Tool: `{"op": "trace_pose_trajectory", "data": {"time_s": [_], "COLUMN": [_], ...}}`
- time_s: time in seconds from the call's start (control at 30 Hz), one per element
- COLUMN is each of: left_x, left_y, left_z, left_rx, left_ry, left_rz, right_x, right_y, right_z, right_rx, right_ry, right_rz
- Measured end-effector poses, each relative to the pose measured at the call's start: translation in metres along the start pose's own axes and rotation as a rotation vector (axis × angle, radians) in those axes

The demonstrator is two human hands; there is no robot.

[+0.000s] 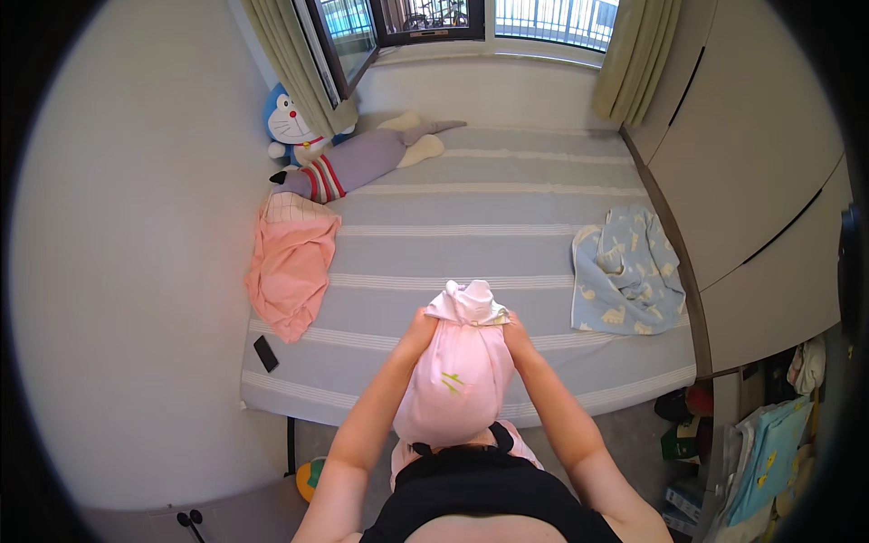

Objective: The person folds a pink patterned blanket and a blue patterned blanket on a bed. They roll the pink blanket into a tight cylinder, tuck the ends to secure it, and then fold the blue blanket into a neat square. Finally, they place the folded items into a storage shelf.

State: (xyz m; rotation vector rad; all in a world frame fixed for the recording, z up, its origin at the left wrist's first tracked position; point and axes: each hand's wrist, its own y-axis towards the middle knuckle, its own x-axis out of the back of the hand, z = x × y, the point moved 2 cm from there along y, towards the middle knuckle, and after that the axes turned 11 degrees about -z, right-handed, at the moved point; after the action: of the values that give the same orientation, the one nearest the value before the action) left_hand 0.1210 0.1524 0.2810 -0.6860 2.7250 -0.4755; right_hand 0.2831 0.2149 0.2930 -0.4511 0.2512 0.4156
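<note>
Two sides of the pink cloth (457,385) were gripped, one by each hand. The left hand (419,329) was closed on the left edge, just below the gathered white end; the right hand (516,333) was closed on the right edge at about the same level. The fingers of both hands were largely hidden by the material. The pink cloth was located in front of the person's black top (480,484), overlapping the near edge of the bed (434,217) in the view. Its body was rounded and full, with green marks on the face; the white end pointed away from the person.

The bed carried a striped sheet. On its left side lay a black phone (265,354), a peach cloth (294,262) and a long grey plush (369,163). A blue and white plush (290,122) sat in the far left corner. A crumpled blue blanket (625,281) lay on the right side, near the cabinet (751,163). The window (552,23) was situated beyond the far end.
</note>
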Motion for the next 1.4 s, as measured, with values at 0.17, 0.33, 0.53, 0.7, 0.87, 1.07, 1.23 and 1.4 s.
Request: {"op": "trace_pose_trajectory", "data": {"time_s": [0.17, 0.33, 0.53, 0.7, 0.87, 1.07, 1.23, 1.4], "left_x": [0.017, 0.017, 0.012, -0.001, 0.052, 0.073, 0.059, 0.046], "left_y": [0.021, -0.018, -0.105, -0.128, -0.080, -0.065, -0.062, -0.057], "left_z": [0.020, 0.012, -0.032, -0.021, 0.014, -0.001, -0.017, -0.021], "left_rx": [-0.151, -0.439, -0.636, -0.558, 0.002, 0.244, 0.131, 0.019], "left_ry": [0.400, 0.532, 0.831, 0.918, 0.512, -0.268, -0.299, -0.163], "left_rz": [0.160, -0.357, 0.026, 0.121, 0.241, 0.315, 0.102, -0.036], "right_x": [-0.003, -0.003, 0.027, 0.014, 0.044, 0.105, 0.090, 0.019], "right_y": [0.004, -0.002, 0.015, 0.031, 0.051, 0.061, 0.050, 0.006], "right_z": [-0.022, -0.011, -0.063, -0.088, -0.065, -0.107, -0.105, -0.029], "right_rx": [-0.193, -0.347, -0.243, -0.309, 0.100, 0.218, 0.006, 0.466], "right_ry": [0.183, 0.486, 0.381, 0.553, -0.243, -1.169, -0.571, -0.259], "right_rz": [0.031, -0.109, -0.062, -0.093, -0.467, -0.374, -0.167, -0.062]}}
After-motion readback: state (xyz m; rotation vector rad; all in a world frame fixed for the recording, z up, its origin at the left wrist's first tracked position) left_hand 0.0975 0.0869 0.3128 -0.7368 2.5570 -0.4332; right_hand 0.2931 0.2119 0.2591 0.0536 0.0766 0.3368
